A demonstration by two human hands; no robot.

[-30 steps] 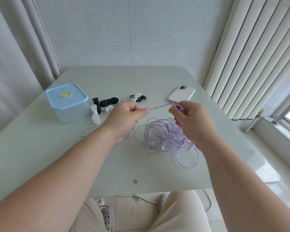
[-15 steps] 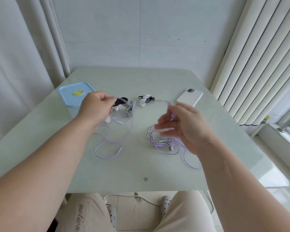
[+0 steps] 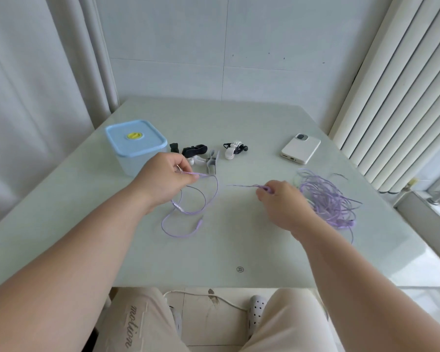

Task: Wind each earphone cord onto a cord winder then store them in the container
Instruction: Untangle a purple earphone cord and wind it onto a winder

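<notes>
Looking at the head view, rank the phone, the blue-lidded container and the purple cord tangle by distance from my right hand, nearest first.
1. Purple cord tangle: right beside the right hand, on its right.
2. Phone: beyond it, toward the blinds.
3. Container: far left.

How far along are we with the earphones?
Early. One black cord looks wound on the white winder. Left hand pinches a loose purple cord, right hand another beside the tangle. Left: wind the purple cords, open the lidded container, store everything.

Container (image 3: pixel 135 146) left — phone (image 3: pixel 300 149) right
</notes>
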